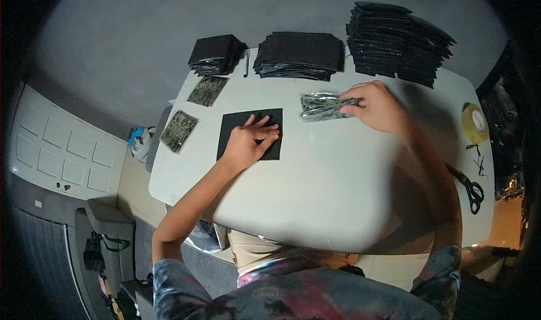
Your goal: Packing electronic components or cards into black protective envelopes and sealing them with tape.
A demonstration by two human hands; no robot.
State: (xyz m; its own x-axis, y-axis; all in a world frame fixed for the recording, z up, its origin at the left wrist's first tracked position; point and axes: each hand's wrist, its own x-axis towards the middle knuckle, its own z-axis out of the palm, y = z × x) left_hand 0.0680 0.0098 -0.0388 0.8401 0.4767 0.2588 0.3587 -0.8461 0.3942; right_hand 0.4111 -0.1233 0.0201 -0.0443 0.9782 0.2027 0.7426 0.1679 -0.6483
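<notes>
My left hand (248,141) lies flat with its fingers spread on a black square pouch or sheet (230,125) near the middle of the white table. To the right of it, my right hand (378,108) pinches the right end of a clear plastic packet (320,107). Dark green patterned contents show through the film; what they are I cannot make out. The packet's left end rests on or just over the tabletop. Left of the black square lie two similar packets, one nearer (179,131) and one farther (207,91).
Along the far edge stand a small black stack (215,54), a wider black stack (298,55) and a tall stack of black packs (394,43). A marker (246,63) lies between the first two. At the right edge are a yellow tape roll (469,122) and black scissors (464,180).
</notes>
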